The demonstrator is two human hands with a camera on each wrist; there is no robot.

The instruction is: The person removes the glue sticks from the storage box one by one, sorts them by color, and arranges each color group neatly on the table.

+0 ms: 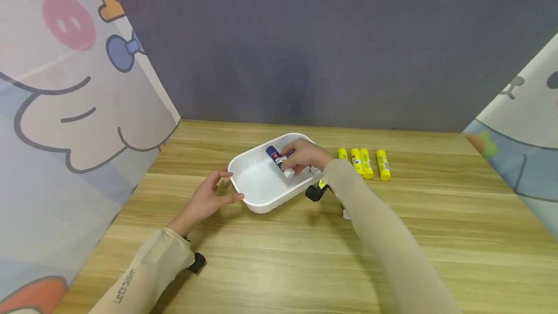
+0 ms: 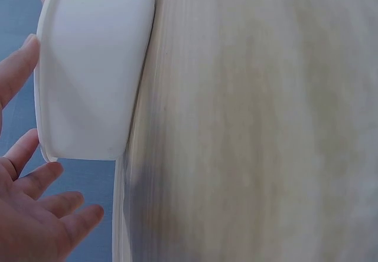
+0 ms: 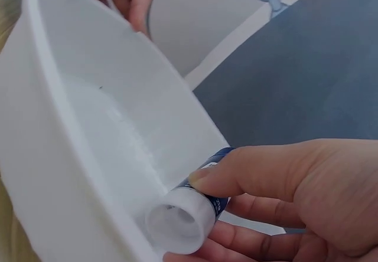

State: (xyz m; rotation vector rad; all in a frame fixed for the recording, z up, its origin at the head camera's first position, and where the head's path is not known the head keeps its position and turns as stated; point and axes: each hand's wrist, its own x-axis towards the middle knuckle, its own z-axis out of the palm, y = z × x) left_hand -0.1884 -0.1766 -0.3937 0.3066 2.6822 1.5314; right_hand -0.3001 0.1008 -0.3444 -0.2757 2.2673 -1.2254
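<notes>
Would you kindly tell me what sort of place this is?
Probably a partitioned tabletop workstation: a wood-grain table, a plain grey panel behind it, and cartoon-printed sheets at both sides.

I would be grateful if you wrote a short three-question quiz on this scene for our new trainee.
1. True or false: the yellow glue sticks lie on the wooden tabletop, outside the white plastic tray.
2. Fill in the missing word: the left hand touches the tray at its ____.
3. Multiple choice: what does the right hand hold?
A) one of the yellow glue sticks
B) a blue glue stick
C) the end of the tray

Key:
1. True
2. rim
3. B
</notes>
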